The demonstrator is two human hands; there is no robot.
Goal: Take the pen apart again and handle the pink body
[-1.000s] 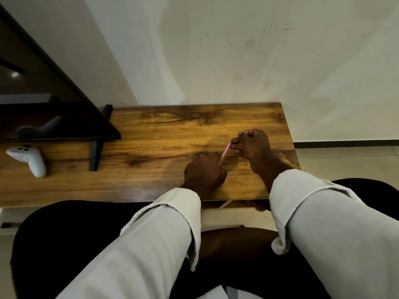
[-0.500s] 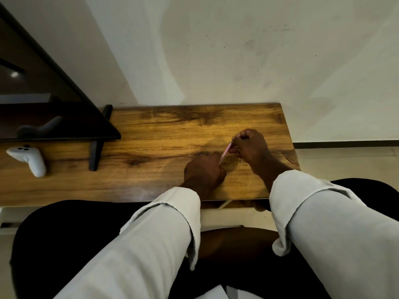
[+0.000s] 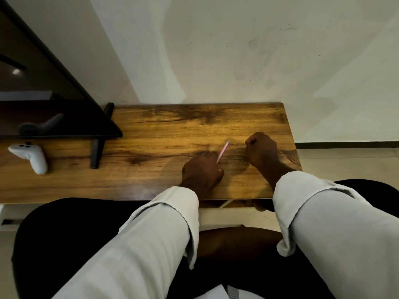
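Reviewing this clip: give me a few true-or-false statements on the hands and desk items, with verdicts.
1. The left hand grips a thin pink stick. True.
2. The right hand touches the stick. False: it is a curled fist apart from it.
3. A white controller lies on the wooden desk far from both hands. True.
4. The stick lies flat on the desk. False: it slants up out of the left hand.

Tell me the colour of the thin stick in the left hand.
Pink; the stick shows in the head view, held by the left hand.
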